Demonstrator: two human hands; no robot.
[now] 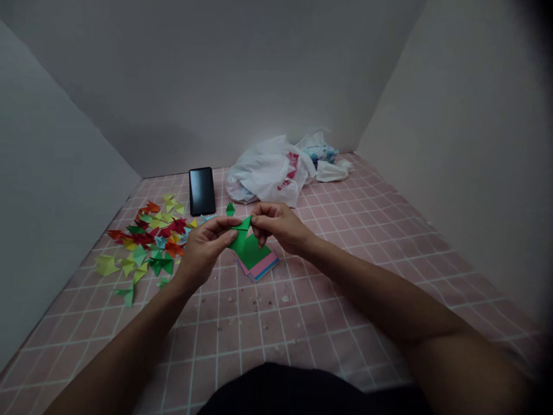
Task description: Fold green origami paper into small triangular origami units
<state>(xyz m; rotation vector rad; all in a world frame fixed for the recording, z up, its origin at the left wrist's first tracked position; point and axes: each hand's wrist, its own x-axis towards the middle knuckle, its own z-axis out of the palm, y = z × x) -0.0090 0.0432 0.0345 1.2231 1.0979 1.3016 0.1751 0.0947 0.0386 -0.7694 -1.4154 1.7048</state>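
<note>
Two hands point(205, 248) point(280, 226), one green origami point(237, 241)

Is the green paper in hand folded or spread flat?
Folded: the green paper shows angled flaps between the left hand and right hand.

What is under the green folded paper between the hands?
A stack of square paper sheets, pink and blue at the edges, lies below the green folded paper; the stack's top is covered by it.

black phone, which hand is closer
Left. The left hand sits just short of the black phone, nearly in line with it; the right hand is farther away, off to the phone's right.
</note>
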